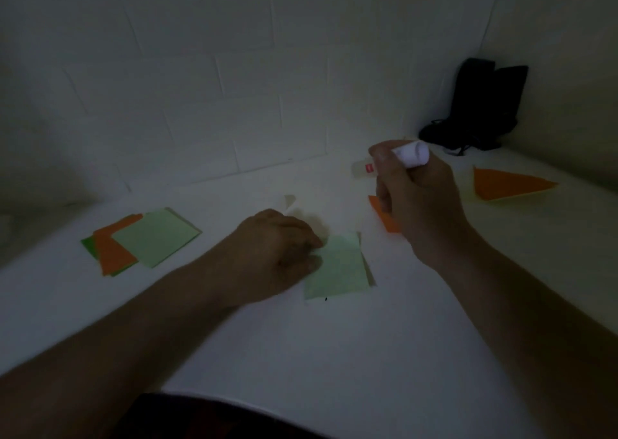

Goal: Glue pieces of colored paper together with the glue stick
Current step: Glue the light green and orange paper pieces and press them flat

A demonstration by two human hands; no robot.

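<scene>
A: So, how many of each thing can be counted on the white table (334, 355)?

B: Two hands are seen. One glue stick (412, 153) is held. One cap (363, 170), pale with a small red label, is laid on the table just left of the right hand (421, 201), on its far side. A stack of three paper squares (140, 239) is seen at the left: a light green one on top, an orange one under it and a darker green one at the bottom. One light green sheet (341, 268) is laid at the centre, with a pale sheet (301, 211) showing beyond it. One orange piece (384, 216) is partly hidden behind the right hand. One orange triangle (508, 184) is laid at the far right. One dark bag (478, 104) is propped in the far right corner.

A: Where is the glue stick relative to the fingers?

B: It is gripped in the clenched right hand, raised above the table; its white end sticks out past the thumb side, and the rest is hidden inside the fist.

A: And the left hand (277, 251)?

B: Its curled fingers are pressed on the left edge of the central green sheet. Whether the edge is pinched cannot be told.
</scene>
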